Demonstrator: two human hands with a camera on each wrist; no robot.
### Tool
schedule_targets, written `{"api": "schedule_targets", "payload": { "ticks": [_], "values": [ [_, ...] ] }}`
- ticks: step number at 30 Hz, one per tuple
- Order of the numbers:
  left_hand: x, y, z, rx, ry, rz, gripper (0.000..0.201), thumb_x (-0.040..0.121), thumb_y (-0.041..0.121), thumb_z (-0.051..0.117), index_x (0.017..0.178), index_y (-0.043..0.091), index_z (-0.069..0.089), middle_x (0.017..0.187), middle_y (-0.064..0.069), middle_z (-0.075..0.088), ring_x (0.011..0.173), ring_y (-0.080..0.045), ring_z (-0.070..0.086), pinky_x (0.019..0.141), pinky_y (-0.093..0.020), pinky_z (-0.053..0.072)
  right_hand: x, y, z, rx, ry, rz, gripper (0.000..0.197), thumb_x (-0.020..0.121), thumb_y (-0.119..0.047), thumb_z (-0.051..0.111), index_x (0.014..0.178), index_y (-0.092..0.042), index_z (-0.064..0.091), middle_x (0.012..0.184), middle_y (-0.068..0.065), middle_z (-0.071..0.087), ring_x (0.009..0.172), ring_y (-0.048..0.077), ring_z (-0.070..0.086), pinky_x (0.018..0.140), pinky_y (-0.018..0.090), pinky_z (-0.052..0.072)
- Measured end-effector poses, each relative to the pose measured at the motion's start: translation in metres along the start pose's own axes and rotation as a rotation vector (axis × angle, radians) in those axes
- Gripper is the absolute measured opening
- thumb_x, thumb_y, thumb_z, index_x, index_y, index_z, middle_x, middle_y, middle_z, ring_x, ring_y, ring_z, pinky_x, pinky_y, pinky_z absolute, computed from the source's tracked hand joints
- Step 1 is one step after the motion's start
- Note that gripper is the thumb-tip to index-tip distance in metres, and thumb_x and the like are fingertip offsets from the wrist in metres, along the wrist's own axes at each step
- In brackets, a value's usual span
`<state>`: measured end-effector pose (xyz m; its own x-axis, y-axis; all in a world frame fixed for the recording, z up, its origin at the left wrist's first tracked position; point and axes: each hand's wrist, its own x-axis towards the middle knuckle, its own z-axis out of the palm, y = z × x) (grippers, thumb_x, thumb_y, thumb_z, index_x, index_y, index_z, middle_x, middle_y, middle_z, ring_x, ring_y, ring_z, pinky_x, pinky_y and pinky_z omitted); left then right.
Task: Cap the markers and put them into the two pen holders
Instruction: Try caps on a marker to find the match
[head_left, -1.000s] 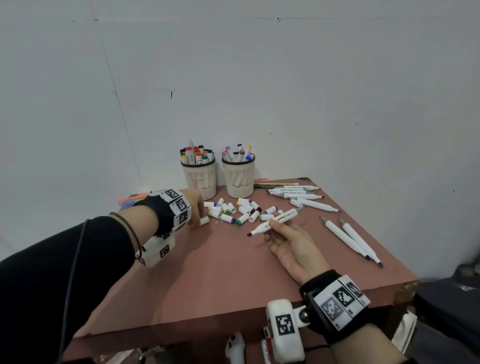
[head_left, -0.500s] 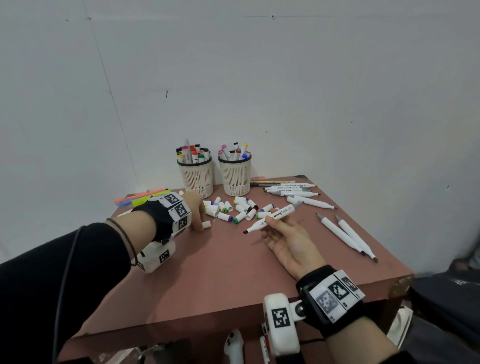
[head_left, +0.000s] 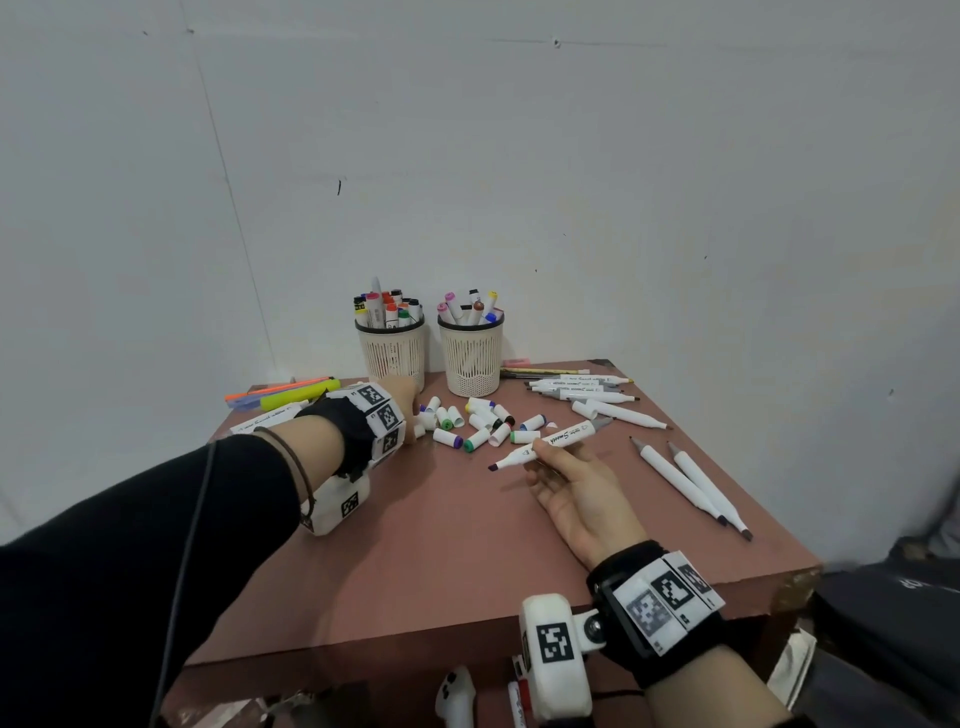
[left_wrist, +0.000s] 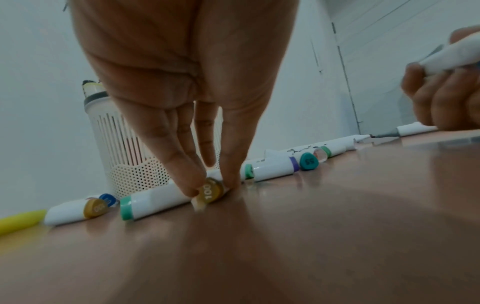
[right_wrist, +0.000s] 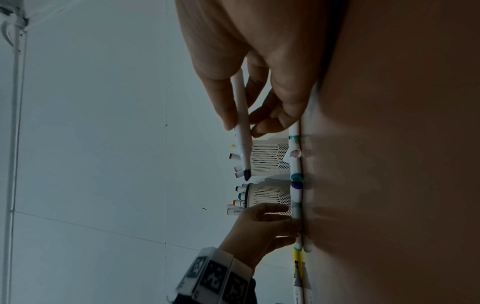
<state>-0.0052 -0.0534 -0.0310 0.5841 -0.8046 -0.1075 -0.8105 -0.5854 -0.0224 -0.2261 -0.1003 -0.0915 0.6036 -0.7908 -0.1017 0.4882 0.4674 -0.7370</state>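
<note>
Left hand (left_wrist: 187, 86): pinching a loose cap (left_wrist: 210, 193) marked 100 between fingertips on the table (head_left: 415, 561), just beside a teal-banded cap (left_wrist: 153, 202).
Right hand (head_left: 582, 493): holding an uncapped marker (head_left: 545, 444) by mid-barrel, dark tip pointing left, raised just above the table.
Handling: looking light, stiff, smooth-sided and prone to rolling; gripping the barrel's middle, keeping clear of the wet nib; pinching the cap across its sides.
Pen holders: two, left holder (head_left: 392, 353) and right holder (head_left: 471, 358), standing at the back, both already bristling with markers.
Loose markers: two (head_left: 691, 486) lying near the right edge; several more behind, count unclear.
Loose caps: roughly a dozen or more, overlapping too much for counting exactly.
</note>
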Motion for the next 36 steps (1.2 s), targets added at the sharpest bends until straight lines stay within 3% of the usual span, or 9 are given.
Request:
{"api": "schedule_targets", "payload": {
  "ticks": [3,6,10,13,20,25,27,32,36],
  "values": [
    [0.004,0.001,-0.006,-0.005,-0.034,0.008,0.046,0.080,0.023,0.071,0.123,0.012,0.059,0.123,-0.006,0.061,0.106,-0.021,0.059,0.074,-0.024,0.044,0.001,0.001,0.000,-0.029,-0.006,-0.002,0.016,0.084,0.006,0.060,0.092,-0.009,0.059,0.076,0.007,0.062,0.061,0.012,0.059,0.057,0.021,0.050],
    [0.009,0.001,-0.009,-0.018,-0.056,0.032,0.052,0.079,0.021,0.073,0.128,0.013,0.057,0.128,-0.005,0.057,0.114,-0.021,0.056,0.084,-0.025,0.046,0.002,0.001,0.000,-0.028,-0.011,-0.006,0.016,0.084,0.006,0.060,0.092,-0.009,0.060,0.075,0.007,0.063,0.060,0.012,0.059,0.057,0.021,0.050],
    [0.013,0.008,-0.009,-0.055,0.003,0.106,0.050,0.072,0.019,0.078,0.119,0.016,0.061,0.116,-0.003,0.062,0.105,-0.019,0.059,0.085,-0.029,0.050,0.003,0.001,-0.001,-0.017,-0.015,-0.004,0.017,0.085,0.006,0.060,0.094,-0.008,0.060,0.076,0.007,0.064,0.061,0.012,0.059,0.058,0.021,0.050],
    [0.010,0.016,-0.009,-0.111,-0.039,0.241,0.032,0.071,0.023,0.080,0.101,0.024,0.068,0.103,0.002,0.062,0.093,-0.012,0.056,0.071,-0.022,0.046,0.004,0.001,-0.001,0.000,-0.029,-0.005,0.017,0.085,0.006,0.059,0.095,-0.009,0.059,0.075,0.007,0.064,0.062,0.012,0.059,0.058,0.021,0.051],
    [-0.005,0.031,-0.007,0.034,-0.094,0.330,0.026,0.079,0.021,0.074,0.105,0.017,0.073,0.097,0.006,0.056,0.092,-0.010,0.053,0.074,-0.022,0.039,0.004,0.001,0.000,0.051,-0.045,0.006,0.023,0.083,0.010,0.059,0.102,-0.003,0.057,0.072,0.008,0.065,0.059,0.013,0.061,0.057,0.021,0.051],
    [-0.012,0.024,-0.006,0.071,-0.064,0.342,0.022,0.080,0.022,0.073,0.101,0.016,0.075,0.103,-0.002,0.069,0.089,-0.015,0.060,0.057,-0.015,0.037,0.003,0.001,0.000,0.067,-0.042,-0.010,0.035,0.082,0.013,0.059,0.114,-0.001,0.053,0.071,0.009,0.064,0.057,0.013,0.062,0.054,0.021,0.051],
    [-0.016,0.022,-0.006,0.053,-0.033,0.334,0.019,0.085,0.018,0.067,0.102,0.011,0.073,0.103,-0.005,0.070,0.092,-0.017,0.062,0.065,-0.016,0.041,0.003,0.001,0.000,0.071,-0.045,-0.014,0.034,0.082,0.013,0.058,0.113,0.000,0.053,0.071,0.010,0.064,0.056,0.013,0.061,0.054,0.021,0.051],
    [-0.038,0.013,-0.013,-0.177,0.127,0.273,0.017,0.092,0.013,0.057,0.107,0.008,0.063,0.090,-0.001,0.063,0.066,-0.007,0.054,0.074,-0.023,0.048,-0.001,0.000,0.003,0.042,-0.042,-0.026,0.015,0.083,0.011,0.058,0.090,-0.002,0.059,0.067,0.008,0.064,0.055,0.013,0.060,0.054,0.021,0.050],
    [-0.065,-0.001,-0.013,-0.740,0.113,0.198,0.014,0.096,0.008,0.049,0.101,0.012,0.061,0.086,-0.003,0.063,0.059,-0.011,0.067,0.072,-0.027,0.059,-0.002,0.000,0.003,0.031,-0.030,-0.038,0.012,0.083,0.009,0.060,0.089,-0.001,0.060,0.067,0.007,0.063,0.056,0.012,0.060,0.053,0.020,0.050]
  ]
}}
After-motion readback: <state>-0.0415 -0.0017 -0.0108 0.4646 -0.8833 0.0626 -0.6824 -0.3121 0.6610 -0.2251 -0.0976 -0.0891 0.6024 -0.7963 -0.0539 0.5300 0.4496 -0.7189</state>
